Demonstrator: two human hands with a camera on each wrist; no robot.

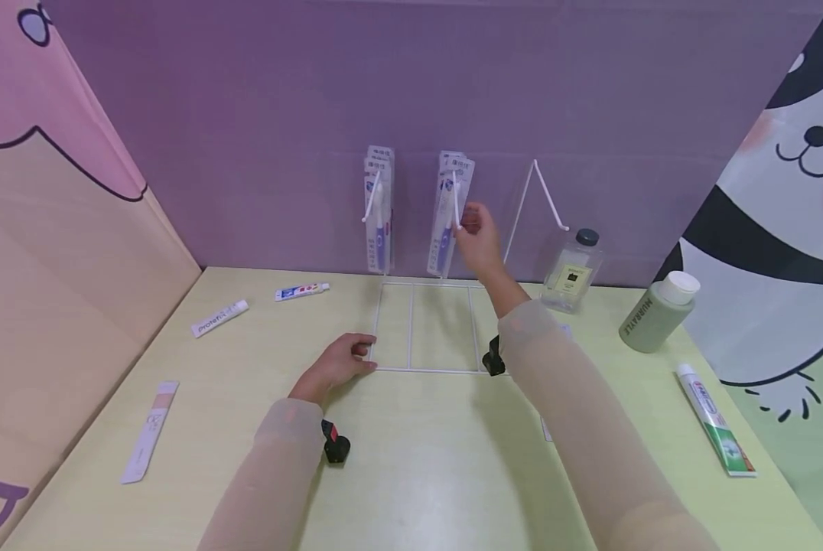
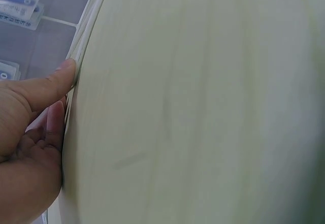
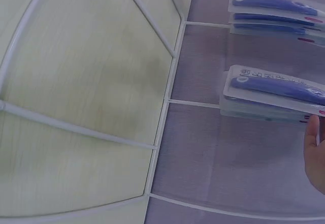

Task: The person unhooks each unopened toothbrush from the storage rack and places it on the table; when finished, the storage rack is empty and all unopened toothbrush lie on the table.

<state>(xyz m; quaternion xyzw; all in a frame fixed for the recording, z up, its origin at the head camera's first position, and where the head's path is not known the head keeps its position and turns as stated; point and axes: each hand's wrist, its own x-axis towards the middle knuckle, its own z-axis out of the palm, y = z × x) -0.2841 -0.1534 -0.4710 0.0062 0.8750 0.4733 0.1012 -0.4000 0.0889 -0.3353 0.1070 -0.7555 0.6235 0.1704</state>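
A white wire hook rack [image 1: 425, 371] stands on the table against the purple backdrop. Packaged toothbrushes [image 1: 377, 249] hang on its left hook, and more packaged toothbrushes [image 1: 441, 249] hang, slightly tilted, on the middle one. My right hand [image 1: 480, 241] pinches the front middle pack by its right edge, beside the hook tip. In the right wrist view, that hand's fingertips meet the edge of this blue-handled toothbrush pack [image 3: 274, 89]. My left hand [image 1: 339, 361] holds the rack's front left corner; the left wrist view shows its thumb [image 2: 61, 79] against the white wire.
The right hook [image 1: 549, 195] carries nothing. At right stand a clear bottle [image 1: 570, 279] and a green bottle [image 1: 652, 317], with a toothpaste tube [image 1: 714, 421] nearer. Small tubes [image 1: 220, 318] and a slim box [image 1: 151, 432] lie at left. Another pack [image 1: 546, 428] shows partly beneath my right sleeve.
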